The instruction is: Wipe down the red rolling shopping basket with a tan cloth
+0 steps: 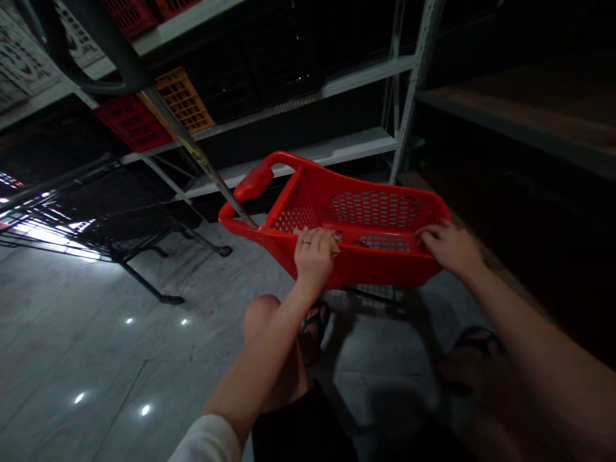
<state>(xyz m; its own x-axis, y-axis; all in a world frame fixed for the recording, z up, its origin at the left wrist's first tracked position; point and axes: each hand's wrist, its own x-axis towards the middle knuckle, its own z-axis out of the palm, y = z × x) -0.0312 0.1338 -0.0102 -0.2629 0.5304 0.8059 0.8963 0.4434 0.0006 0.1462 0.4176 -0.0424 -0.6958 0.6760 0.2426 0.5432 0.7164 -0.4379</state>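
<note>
A red plastic shopping cart [385,266] with perforated walls stands in front of me. Its looped handle [255,183] points to the left, and no goods show inside. My left hand [314,253] is closed at the near rim, pressing a small tan folded piece [335,245] against it; whether this is cloth or paper I cannot tell. At the cart's right end, my right hand [447,247] curls over the rim, thumb inside and fingers partly hidden.
A metal pole [190,144] with a black loop handle slants down to the cart. Behind stand white metal shelves [366,144] with a red crate [132,122] and a yellow crate [185,99]. A dark wire cart [120,234] is at left. A shelf edge [520,122] juts in at right.
</note>
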